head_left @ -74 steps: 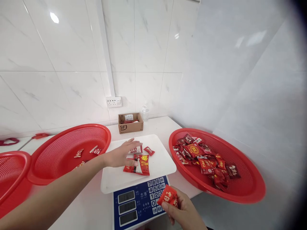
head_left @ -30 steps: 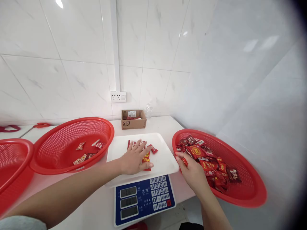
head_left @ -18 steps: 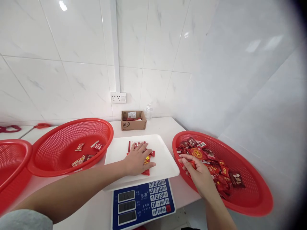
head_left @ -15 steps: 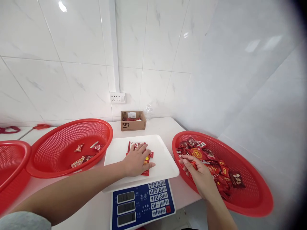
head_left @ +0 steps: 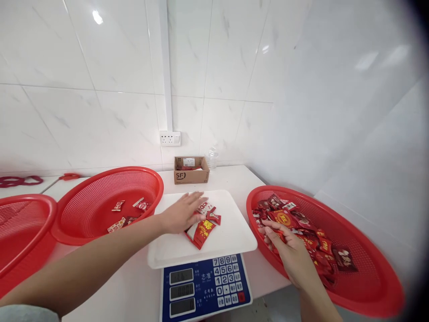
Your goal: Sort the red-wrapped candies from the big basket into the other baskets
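My left hand (head_left: 181, 214) is over the white scale tray (head_left: 231, 237), fingers stretched out and palm down. Partly under and beside it lie a red packet with yellow print (head_left: 203, 232), a white-and-red packet (head_left: 205, 208) and a small red wrapped sweet (head_left: 214, 218). At the near rim of the right red basket (head_left: 365, 286), my right hand (head_left: 288, 252) is closed on a small red wrapped sweet (head_left: 280, 234), mostly hidden by the fingers. Many red and brown wrapped snacks (head_left: 310, 241) fill that basket's middle.
Below the tray is the scale's blue keypad panel (head_left: 208, 290). A left basket (head_left: 77, 228) holds several sweets, and another red basket (head_left: 20, 232) stands beyond it. Behind the tray are a cardboard box (head_left: 191, 176) and a clear plastic bottle (head_left: 212, 157) by the wall.
My left hand has drawn back leftward and up from the packets on the tray, uncovering them. My right hand stays at the right basket with the sweet. The view has shifted slightly.
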The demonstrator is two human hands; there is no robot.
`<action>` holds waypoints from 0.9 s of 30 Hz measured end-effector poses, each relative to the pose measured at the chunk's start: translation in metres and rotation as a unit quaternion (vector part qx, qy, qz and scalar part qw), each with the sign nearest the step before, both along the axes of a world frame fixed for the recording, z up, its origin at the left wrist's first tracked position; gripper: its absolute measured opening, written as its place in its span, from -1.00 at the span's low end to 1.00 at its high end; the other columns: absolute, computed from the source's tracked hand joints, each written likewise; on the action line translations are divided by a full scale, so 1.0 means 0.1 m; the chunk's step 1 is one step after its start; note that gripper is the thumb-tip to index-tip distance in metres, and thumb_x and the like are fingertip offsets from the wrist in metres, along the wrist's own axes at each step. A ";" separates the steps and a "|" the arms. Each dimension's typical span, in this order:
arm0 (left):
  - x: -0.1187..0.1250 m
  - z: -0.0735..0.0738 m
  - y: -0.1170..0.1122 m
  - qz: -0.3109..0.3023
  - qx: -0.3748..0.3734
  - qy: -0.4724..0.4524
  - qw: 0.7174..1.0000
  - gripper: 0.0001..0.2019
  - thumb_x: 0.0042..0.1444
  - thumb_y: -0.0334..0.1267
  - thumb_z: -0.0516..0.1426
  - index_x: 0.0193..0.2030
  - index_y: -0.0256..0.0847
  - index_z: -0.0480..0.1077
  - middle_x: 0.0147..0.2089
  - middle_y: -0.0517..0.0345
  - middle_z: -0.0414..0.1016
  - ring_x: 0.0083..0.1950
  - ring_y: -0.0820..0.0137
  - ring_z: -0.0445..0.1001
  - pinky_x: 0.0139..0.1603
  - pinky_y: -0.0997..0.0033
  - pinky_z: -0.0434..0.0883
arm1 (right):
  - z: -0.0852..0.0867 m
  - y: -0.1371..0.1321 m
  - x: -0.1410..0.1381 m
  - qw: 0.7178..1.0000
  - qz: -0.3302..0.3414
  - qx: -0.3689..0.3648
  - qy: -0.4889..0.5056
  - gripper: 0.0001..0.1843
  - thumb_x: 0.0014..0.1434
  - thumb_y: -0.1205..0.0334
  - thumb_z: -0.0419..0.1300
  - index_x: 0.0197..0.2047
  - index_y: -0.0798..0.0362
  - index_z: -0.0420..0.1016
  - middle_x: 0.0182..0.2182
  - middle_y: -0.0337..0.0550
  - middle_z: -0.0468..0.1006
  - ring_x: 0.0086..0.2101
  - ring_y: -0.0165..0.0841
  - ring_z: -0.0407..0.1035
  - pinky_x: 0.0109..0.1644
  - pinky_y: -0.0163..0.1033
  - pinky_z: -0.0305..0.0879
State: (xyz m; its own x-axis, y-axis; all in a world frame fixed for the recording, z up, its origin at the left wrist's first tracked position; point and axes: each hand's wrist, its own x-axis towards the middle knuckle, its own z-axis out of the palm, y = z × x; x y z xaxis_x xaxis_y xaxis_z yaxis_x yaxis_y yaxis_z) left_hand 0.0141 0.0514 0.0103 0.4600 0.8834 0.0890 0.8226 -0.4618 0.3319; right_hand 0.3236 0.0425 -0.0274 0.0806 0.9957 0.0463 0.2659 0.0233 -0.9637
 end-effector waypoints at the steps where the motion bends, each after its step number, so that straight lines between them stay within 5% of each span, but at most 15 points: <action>1: -0.11 0.04 -0.01 0.044 -0.003 -0.010 0.999 -0.41 0.25 0.06 -0.16 0.33 -0.19 -0.03 0.42 -0.02 -0.11 0.41 0.28 -0.16 0.36 0.19 -0.10 | 0.00 0.00 0.00 1.000 -0.002 0.000 -0.001 -0.48 -0.03 -0.15 0.20 -0.11 0.04 0.48 -0.27 -0.06 0.59 -0.32 -0.25 0.44 -0.23 -0.18 0.39; 6: -0.83 0.10 -0.28 0.224 -0.064 -0.022 0.972 -0.31 0.21 0.19 -0.26 0.35 -0.20 -0.10 0.41 -0.11 -0.09 0.38 0.11 -0.04 0.26 0.00 0.10 | -0.03 0.03 0.02 0.999 -0.009 -0.013 -0.031 -0.41 -0.06 -0.23 0.18 -0.10 0.04 0.48 -0.27 -0.06 0.60 -0.35 -0.26 0.44 -0.25 -0.20 0.40; 12: -1.29 0.01 -0.94 0.273 -0.169 0.021 0.947 -0.34 0.15 0.22 -0.13 0.31 -0.04 0.08 0.29 0.03 0.23 0.28 0.08 0.21 0.16 0.08 0.25 | -0.11 0.06 0.08 0.998 -0.018 -0.006 -0.055 -0.42 -0.09 -0.21 0.20 -0.09 0.00 0.49 -0.25 -0.04 0.61 -0.24 -0.16 0.48 -0.21 -0.19 0.44; 17: -1.41 -0.13 -1.12 0.307 -0.086 0.129 0.939 -0.46 0.24 0.04 -0.20 0.28 -0.11 0.16 0.26 0.03 0.28 0.26 0.10 0.23 0.21 0.01 0.15 | -0.18 0.10 0.13 0.995 -0.028 0.005 -0.094 -0.43 -0.09 -0.23 0.18 -0.11 -0.03 0.51 -0.21 -0.04 0.61 -0.23 -0.14 0.49 -0.15 -0.12 0.43; 21: -1.76 -0.21 -1.12 0.366 -0.036 0.218 0.904 -0.52 0.24 -0.13 -0.18 0.23 -0.13 0.23 0.26 0.03 0.28 0.32 0.13 0.13 0.29 -0.07 -0.03 | -0.24 0.13 0.16 0.994 -0.032 0.015 -0.106 -0.42 -0.08 -0.25 0.17 -0.12 -0.03 0.51 -0.24 -0.06 0.61 -0.24 -0.14 0.49 -0.17 -0.13 0.44; 27: -2.36 -0.10 -1.36 0.479 0.010 0.219 0.850 -0.48 0.21 0.00 -0.14 0.19 -0.19 0.27 0.35 -0.14 0.08 0.35 -0.17 -0.08 0.12 -0.34 0.05 | -0.30 0.15 0.19 0.997 -0.020 0.018 -0.071 -0.46 -0.07 -0.19 0.20 -0.11 -0.02 0.52 -0.25 -0.07 0.61 -0.25 -0.13 0.50 -0.24 -0.18 0.47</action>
State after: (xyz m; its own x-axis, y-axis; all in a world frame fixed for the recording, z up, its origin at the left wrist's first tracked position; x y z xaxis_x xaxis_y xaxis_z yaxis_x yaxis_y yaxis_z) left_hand -0.2220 -0.0846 0.0006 -0.4774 0.8713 0.1138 0.8665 0.4883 -0.1038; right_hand 0.3429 0.0573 -0.0574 0.1107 0.9892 0.0959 0.4006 0.0439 -0.9152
